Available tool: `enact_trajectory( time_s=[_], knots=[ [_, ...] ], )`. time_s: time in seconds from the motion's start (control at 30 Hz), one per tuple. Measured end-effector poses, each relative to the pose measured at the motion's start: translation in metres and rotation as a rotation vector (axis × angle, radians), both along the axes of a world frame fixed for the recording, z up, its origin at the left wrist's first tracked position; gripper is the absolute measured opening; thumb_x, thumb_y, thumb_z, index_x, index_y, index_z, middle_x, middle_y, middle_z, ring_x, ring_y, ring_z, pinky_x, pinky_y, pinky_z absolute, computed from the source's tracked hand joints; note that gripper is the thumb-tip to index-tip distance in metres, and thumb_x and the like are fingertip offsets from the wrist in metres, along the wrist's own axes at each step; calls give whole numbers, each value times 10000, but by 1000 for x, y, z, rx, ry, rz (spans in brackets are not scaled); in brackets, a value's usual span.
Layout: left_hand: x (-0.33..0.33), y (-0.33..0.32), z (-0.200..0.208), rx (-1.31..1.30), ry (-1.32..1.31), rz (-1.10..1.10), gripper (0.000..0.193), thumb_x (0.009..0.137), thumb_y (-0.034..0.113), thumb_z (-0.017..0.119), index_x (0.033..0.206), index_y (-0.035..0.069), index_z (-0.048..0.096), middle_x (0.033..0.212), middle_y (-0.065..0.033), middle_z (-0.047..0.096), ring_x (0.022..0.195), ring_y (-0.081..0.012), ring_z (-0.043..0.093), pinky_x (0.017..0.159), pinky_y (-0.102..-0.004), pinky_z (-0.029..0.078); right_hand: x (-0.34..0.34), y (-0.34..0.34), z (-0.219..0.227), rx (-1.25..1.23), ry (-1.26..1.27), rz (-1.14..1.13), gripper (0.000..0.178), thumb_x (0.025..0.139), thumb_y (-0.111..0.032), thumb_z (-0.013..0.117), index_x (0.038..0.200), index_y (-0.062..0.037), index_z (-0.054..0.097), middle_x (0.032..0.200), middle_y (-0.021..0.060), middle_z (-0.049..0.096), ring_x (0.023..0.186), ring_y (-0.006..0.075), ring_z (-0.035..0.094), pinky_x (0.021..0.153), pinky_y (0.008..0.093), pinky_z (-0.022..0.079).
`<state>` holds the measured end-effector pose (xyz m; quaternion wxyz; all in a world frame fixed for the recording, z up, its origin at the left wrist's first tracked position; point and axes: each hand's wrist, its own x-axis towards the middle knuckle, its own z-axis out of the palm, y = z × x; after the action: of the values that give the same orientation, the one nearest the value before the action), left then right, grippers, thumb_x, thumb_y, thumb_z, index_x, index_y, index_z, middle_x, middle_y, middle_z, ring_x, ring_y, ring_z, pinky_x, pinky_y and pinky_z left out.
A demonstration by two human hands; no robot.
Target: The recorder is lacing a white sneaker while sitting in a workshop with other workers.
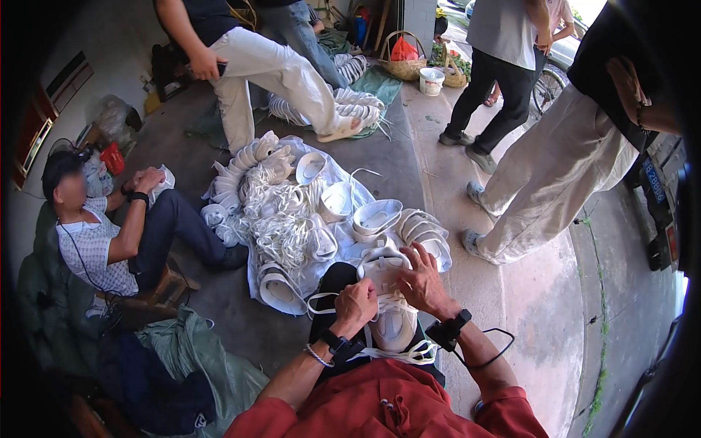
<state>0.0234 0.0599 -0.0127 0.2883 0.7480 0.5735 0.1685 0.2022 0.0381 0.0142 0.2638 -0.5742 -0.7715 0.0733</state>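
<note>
A pale white-and-beige sneaker (pixel 394 328) rests on my lap, its rounded toe toward me and its collar pointing away. My left hand (pixel 355 305) is closed beside the shoe's left edge, pinching a white shoelace (pixel 315 298) that loops out to the left. My right hand (pixel 425 283) bends over the shoe's right side near the eyelets, fingers curled against it; its fingertips are partly hidden. More loose white laces (pixel 409 355) lie across my lap below the toe.
Ahead, a heap of white shoe uppers (pixel 281 197) and laces covers a pale sheet. A seated person (pixel 109 233) handles a white piece at left. Several people stand beyond and at right. A basket (pixel 404 66), a white bucket (pixel 431 81) and green sacking (pixel 197 350) lie around.
</note>
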Motion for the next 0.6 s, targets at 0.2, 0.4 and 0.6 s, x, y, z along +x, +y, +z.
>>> enact_trajectory(
  time_s=[0.2,0.4,0.6],
  knots=[
    [4,0,-2,-7,5,2,102,760,174,587,811,89,610,736,-158,640,721,-370,620,625,-461,485,-3,1,-38,-51,276,-24,109,675,-58,625,784,-51,620,1228,194,449,1196,433,360,939,520,346],
    [1,-2,0,-20,-5,-18,106,769,174,576,815,86,614,739,-165,639,724,-374,618,631,-461,487,-3,-4,-43,-4,296,-64,93,692,-62,615,780,-34,599,1224,234,453,1181,440,375,936,518,351],
    [-1,-3,-6,13,-12,-22,115,785,174,564,812,74,613,736,-178,634,728,-376,616,637,-464,485,-18,-12,-45,29,204,-104,86,716,-97,610,768,-28,603,1234,275,430,1146,446,399,909,486,382]
  ],
)
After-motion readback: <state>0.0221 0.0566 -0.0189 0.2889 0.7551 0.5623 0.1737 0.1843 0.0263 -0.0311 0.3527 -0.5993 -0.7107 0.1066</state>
